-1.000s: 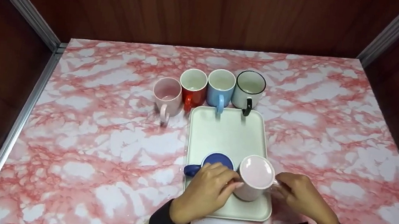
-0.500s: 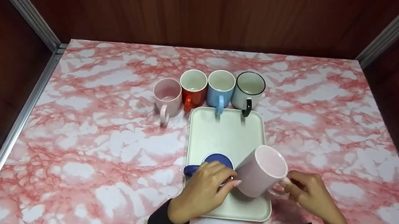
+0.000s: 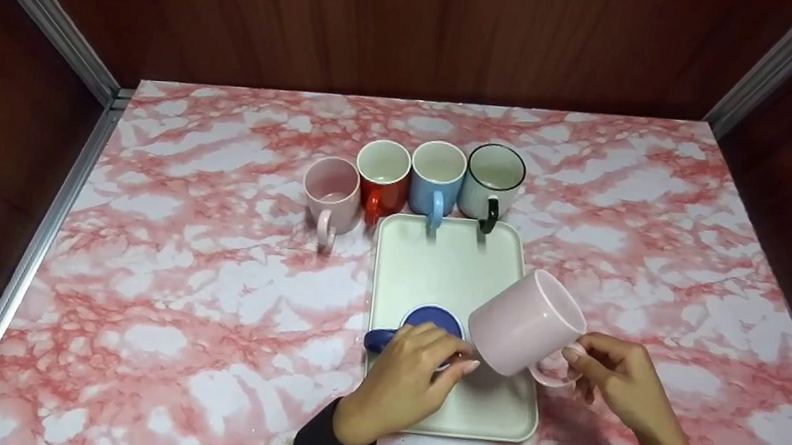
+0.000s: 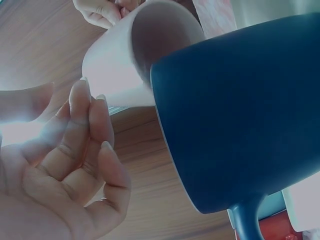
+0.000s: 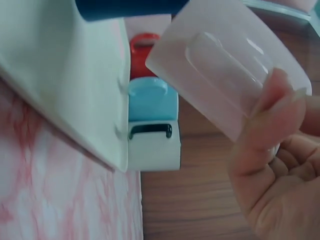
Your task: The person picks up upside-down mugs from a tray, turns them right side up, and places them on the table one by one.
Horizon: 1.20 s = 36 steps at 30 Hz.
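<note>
As the right hand (image 3: 622,382), pinching the handle (image 3: 550,382) of the pink mug (image 3: 519,328), has tipped it further above the tray (image 3: 425,264), the turn upright seems part done, while the loose-fingered left hand (image 3: 403,382) holds nothing beside the blue mug (image 3: 433,317).

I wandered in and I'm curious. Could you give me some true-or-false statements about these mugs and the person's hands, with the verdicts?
1. The right grip holds a pink mug by its handle. True.
2. That mug is upright. False: it is tilted.
3. The dark blue mug is on the tray. True.
4. Both grips hold mugs. False: the left grip holds nothing.
5. The red mug stands between another pink mug and the light blue mug. True.
6. Every handle matches its mug's body. False: the white mug has a black handle.
</note>
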Motion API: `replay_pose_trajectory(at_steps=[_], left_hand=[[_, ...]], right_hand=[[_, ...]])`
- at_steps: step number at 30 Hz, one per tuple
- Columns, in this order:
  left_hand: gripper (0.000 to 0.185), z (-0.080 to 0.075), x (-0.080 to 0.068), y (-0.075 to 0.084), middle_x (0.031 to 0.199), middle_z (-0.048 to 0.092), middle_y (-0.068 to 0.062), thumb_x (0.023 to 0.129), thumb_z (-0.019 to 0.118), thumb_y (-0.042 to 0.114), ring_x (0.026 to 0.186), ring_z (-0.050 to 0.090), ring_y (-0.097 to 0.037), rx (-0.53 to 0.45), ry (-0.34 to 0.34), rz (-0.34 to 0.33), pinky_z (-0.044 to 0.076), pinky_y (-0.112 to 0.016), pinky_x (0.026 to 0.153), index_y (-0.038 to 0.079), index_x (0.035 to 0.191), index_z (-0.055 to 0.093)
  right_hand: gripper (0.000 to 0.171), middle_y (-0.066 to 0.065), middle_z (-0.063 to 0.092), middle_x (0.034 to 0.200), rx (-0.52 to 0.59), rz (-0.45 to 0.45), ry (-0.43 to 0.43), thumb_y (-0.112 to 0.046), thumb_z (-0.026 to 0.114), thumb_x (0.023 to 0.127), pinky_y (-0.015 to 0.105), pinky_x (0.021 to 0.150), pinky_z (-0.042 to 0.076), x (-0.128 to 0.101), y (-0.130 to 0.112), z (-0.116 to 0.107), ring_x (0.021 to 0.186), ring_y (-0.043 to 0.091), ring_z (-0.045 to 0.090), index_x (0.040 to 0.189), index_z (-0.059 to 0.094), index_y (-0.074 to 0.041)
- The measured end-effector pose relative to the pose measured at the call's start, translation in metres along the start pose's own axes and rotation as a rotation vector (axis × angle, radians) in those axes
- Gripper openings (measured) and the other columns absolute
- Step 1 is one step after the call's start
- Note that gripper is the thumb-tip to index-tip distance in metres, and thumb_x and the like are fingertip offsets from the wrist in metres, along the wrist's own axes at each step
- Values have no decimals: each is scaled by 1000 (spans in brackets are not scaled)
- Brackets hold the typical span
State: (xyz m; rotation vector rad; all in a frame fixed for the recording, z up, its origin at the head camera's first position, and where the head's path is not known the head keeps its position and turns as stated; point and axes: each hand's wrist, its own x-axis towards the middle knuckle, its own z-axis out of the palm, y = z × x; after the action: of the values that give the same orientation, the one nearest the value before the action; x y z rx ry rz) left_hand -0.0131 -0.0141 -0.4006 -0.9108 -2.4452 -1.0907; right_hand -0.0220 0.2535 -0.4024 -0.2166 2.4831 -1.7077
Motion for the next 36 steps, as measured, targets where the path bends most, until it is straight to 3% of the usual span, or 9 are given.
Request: replay_pose_trajectory(at_steps=[7, 13, 17, 25, 31, 36], left_hand=[[16, 3, -2, 0, 77, 61, 3, 87, 62, 26, 73, 54, -13, 0, 1, 11, 39, -25, 64, 11, 83, 66], [16, 7, -4, 1, 76, 60, 3, 87, 61, 25, 71, 53, -12, -10, -23, 8, 37, -23, 64, 11, 84, 66], [17, 11, -4, 2, 76, 60, 3, 88, 60, 27, 70, 52, -11, -4, -41, -4, 36, -22, 65, 11, 83, 66], [18, 15, 1, 6, 82, 62, 3, 87, 61, 27, 75, 55, -12, 44, -81, -15, 36, -23, 68, 10, 89, 67], [19, 18, 3, 6, 84, 64, 2, 87, 60, 28, 78, 57, -12, 113, -109, -35, 36, -24, 69, 10, 92, 67], [19, 19, 3, 6, 85, 64, 1, 88, 60, 27, 78, 58, -13, 127, -127, -74, 36, -24, 68, 10, 93, 67]], right_hand=[[19, 12, 56, 65, 91, 111, 62, -12, 60, 88, 34, 41, 45, 2, -4, 9, 46, 19, 53, 80, 61, 5], [18, 14, 55, 63, 186, 118, 146, -5, 58, 88, 31, 40, 44, 5, -7, 21, 44, 20, 52, 81, 60, 10], [17, 15, 54, 60, 333, 110, 182, 2, 57, 87, 27, 40, 43, 7, -8, 30, 42, 20, 51, 80, 57, 17], [24, 12, 53, 60, 539, 56, 169, 3, 56, 87, 25, 37, 40, 9, -6, 42, 42, 19, 50, 78, 48, 24], [35, 12, 54, 61, 621, 63, 169, 3, 56, 87, 23, 36, 41, 10, -9, 48, 42, 16, 50, 85, 38, 33], [26, 13, 56, 63, 669, 57, 170, 3, 55, 87, 23, 38, 42, 12, -12, 52, 44, 16, 51, 81, 46, 27]])
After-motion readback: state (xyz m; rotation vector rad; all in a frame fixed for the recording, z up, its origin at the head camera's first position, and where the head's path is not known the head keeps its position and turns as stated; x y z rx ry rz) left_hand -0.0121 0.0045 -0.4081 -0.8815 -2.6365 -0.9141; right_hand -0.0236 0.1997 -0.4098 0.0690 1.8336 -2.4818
